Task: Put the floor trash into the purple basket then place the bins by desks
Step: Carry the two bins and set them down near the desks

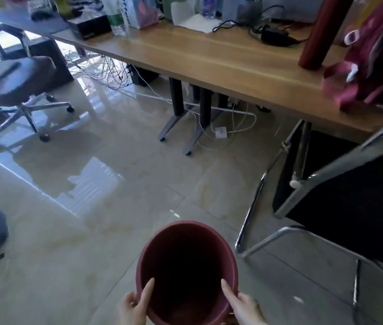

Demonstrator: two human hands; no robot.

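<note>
A round dark-red bin (160, 240) is held low in front of me above the tiled floor, its mouth facing up and its inside dark. My left hand (134, 306) grips the near left rim, thumb inside the bin. My right hand (242, 306) grips the near right rim the same way. A long wooden desk (209, 57) runs across the view ahead. No purple basket shows.
A black cantilever chair (340, 207) with chrome legs stands close on my right. A dark swivel chair (14, 83) sits at the left. Desk legs (176, 106), cables and a white charger (220, 132) lie under the desk. Boxes, bottles and red cloth crowd the desktop.
</note>
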